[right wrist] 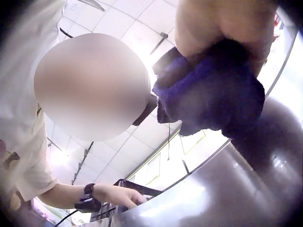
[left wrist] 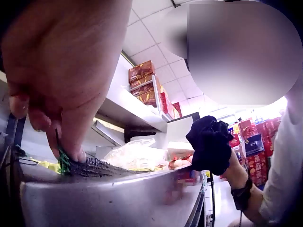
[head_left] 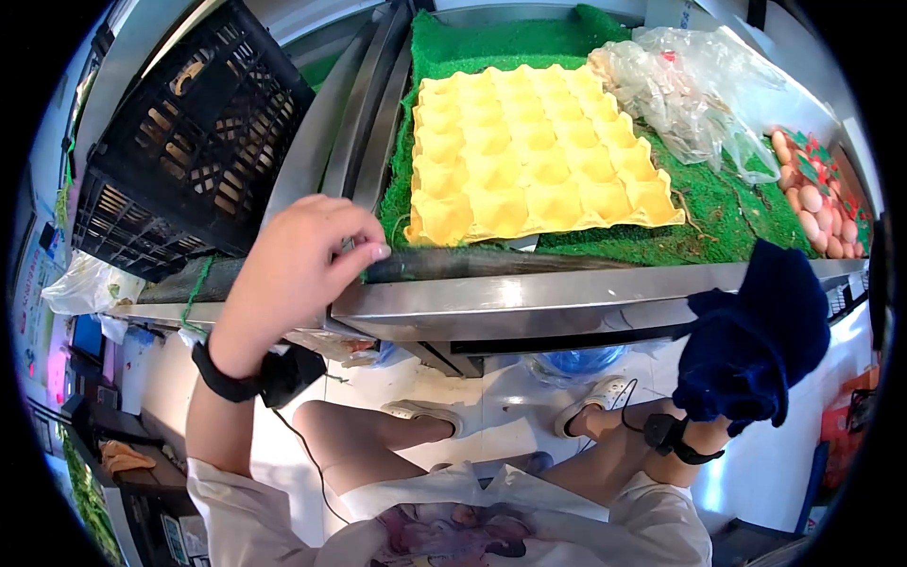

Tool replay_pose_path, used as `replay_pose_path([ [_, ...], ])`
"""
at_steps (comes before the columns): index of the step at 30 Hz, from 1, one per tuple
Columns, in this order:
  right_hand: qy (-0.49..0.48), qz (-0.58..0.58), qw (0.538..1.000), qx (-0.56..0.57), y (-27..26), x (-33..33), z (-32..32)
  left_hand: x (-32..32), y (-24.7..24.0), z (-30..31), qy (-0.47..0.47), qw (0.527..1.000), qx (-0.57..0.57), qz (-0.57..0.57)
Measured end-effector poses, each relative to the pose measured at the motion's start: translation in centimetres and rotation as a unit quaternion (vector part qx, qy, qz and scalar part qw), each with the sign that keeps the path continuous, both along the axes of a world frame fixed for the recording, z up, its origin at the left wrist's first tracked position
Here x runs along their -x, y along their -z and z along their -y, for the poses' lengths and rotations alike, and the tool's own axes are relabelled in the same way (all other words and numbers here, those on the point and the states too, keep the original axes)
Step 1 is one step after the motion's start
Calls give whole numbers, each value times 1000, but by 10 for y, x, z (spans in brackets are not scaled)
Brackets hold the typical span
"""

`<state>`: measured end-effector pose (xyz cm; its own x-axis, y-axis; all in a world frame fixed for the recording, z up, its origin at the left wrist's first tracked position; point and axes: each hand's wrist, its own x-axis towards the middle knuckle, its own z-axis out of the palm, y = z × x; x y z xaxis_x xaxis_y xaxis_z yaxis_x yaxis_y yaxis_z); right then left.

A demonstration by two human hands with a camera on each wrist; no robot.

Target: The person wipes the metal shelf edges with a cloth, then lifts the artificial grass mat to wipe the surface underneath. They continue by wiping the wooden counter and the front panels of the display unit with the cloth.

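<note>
At the front left corner of the green artificial turf mat (head_left: 402, 213), my left hand (head_left: 293, 265) reaches over the metal counter edge. Its thumb and fingers are bent and pinch the mat's frayed edge (left wrist: 66, 163), where green strands and dark backing show in the left wrist view. My right hand (right wrist: 222, 23) grips a bunched dark blue cloth (head_left: 746, 340) in front of the counter on the right; the cloth hides most of that hand in the head view. A yellow egg tray (head_left: 539, 156) lies on the mat with its cups bare.
A black plastic crate (head_left: 189, 132) stands tilted at the left. Clear plastic bags (head_left: 680, 90) lie behind the tray, with brown eggs (head_left: 822, 213) at the far right. A metal counter lip (head_left: 529, 298) runs along the front.
</note>
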<state>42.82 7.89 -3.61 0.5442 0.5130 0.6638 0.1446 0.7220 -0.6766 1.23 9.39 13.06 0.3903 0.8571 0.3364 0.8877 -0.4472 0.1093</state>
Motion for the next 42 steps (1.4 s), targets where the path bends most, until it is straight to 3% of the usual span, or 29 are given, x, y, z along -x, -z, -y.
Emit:
replay_pose_path([
  [4, 39, -9, 999, 1, 12, -18, 1, -1, -14, -16, -5, 998, -51, 31],
  [9, 75, -13, 997, 4, 23, -30, 5, -13, -37, -37, 32, 976, -197, -83],
  [28, 160, -24, 986, 28, 46, -73, 23, -15, -44, -42, -11, 958, -263, -114],
  [31, 173, -22, 984, 23, 46, -80, 31, -21, -48, -49, -7, 933, -340, -118],
  [34, 182, -21, 983, 20, 47, -84, 35, -15, -53, -59, -18, 933, -350, -78],
  [42, 205, -23, 978, 11, 43, -103, 46, -9, -75, -79, -46, 915, -380, -126],
])
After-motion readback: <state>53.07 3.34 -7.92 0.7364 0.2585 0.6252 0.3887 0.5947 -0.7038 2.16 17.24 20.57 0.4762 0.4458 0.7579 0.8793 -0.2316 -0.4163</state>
